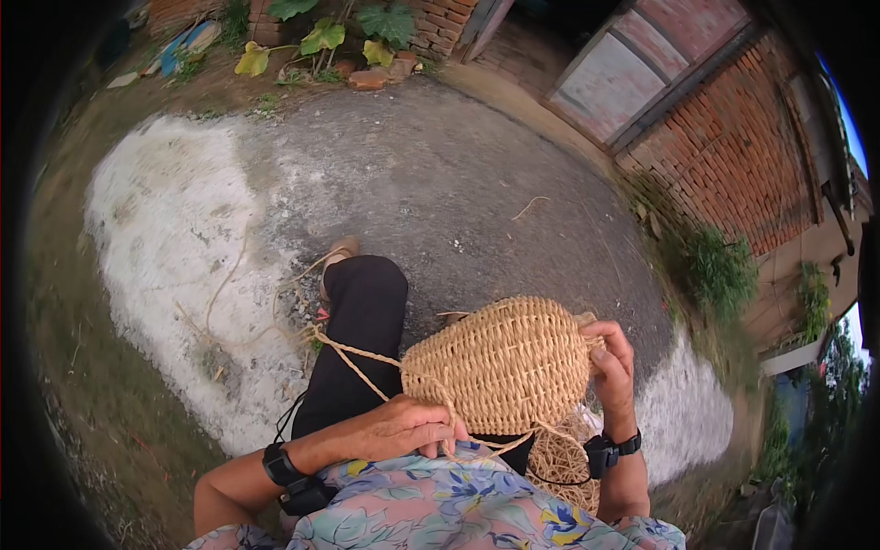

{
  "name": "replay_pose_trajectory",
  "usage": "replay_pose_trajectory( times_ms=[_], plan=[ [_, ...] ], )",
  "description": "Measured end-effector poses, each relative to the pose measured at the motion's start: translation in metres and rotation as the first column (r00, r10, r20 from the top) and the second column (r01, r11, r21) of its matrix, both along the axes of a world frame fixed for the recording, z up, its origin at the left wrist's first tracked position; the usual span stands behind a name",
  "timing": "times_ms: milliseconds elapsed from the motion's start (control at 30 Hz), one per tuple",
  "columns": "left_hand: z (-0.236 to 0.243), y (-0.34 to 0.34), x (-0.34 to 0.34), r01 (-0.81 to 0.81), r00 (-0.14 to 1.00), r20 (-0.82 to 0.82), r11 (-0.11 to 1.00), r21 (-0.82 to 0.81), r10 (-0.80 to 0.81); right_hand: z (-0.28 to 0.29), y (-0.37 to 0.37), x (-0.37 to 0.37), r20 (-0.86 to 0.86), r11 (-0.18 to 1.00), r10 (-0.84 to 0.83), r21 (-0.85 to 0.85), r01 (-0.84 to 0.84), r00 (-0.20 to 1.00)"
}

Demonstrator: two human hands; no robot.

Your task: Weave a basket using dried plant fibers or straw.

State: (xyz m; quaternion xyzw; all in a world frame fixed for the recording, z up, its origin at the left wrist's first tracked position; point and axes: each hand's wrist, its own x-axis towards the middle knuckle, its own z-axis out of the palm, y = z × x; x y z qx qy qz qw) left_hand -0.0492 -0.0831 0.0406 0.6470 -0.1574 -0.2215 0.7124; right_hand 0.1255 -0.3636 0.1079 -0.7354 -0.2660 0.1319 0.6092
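Note:
A tan woven straw basket [500, 367] rests on my lap, its ribbed side facing up. At its right end my right hand [612, 362] is closed, thumb and fingers pinching the edge. My left hand [417, 428] is closed at the near left edge, its fingertips on a twisted straw cord [362, 353]. This cord runs from the basket's left side out past my knee, with loose ends trailing on the ground. Another length loops along the near edge, close to my shirt. What the left fingertips pinch is partly hidden.
Beside my right forearm lies a bundle of loose straw cord [573, 467]. My dark-trousered leg [353, 321] stretches forward on the grey ground. A brick wall [724, 147] and a metal door [632, 69] stand at the far right; leafy plants [321, 37] grow at the back.

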Motion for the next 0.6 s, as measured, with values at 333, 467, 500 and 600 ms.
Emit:
replay_pose_trajectory(
  times_ms=[333,467,500,600],
  plan=[
    [0.007,-0.008,0.001,0.098,0.995,0.009,0.990,0.098,-0.099,0.001,-0.047,-0.037,-0.148,0.994,-0.086,-0.081,0.075,0.985],
    [0.010,-0.009,0.004,0.093,0.995,0.015,0.992,0.090,-0.095,-0.002,-0.051,-0.042,-0.132,0.995,-0.098,-0.033,0.094,0.986],
    [0.009,-0.010,0.005,0.092,0.995,0.030,0.992,0.082,-0.095,-0.003,-0.051,-0.042,-0.121,0.995,-0.102,-0.026,0.100,0.987],
    [0.012,-0.013,0.006,0.090,0.994,0.047,0.993,0.082,-0.094,-0.004,-0.050,-0.041,-0.125,0.992,-0.122,0.004,0.124,0.985]
  ],
)
